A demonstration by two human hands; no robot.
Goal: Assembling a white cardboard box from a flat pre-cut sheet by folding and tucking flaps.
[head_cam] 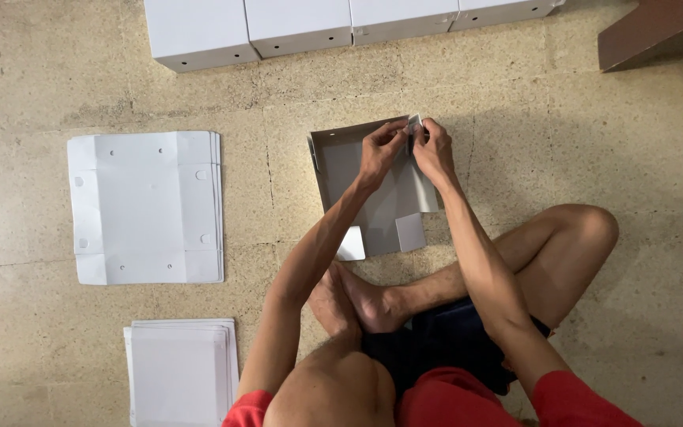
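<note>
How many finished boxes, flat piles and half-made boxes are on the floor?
Finished white cardboard boxes in a row at the top: 4
Piles of flat white cardboard sheets: 2
Half-folded grey-lined cardboard box, pinched by left hand and right hand: 1
Total: 7

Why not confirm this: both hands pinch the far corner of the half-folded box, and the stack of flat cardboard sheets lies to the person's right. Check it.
One part is wrong. Both the left hand and the right hand do pinch the far corner of the half-folded box, but the stack of flat sheets lies to the person's left, not right. The head view shows this.
</note>
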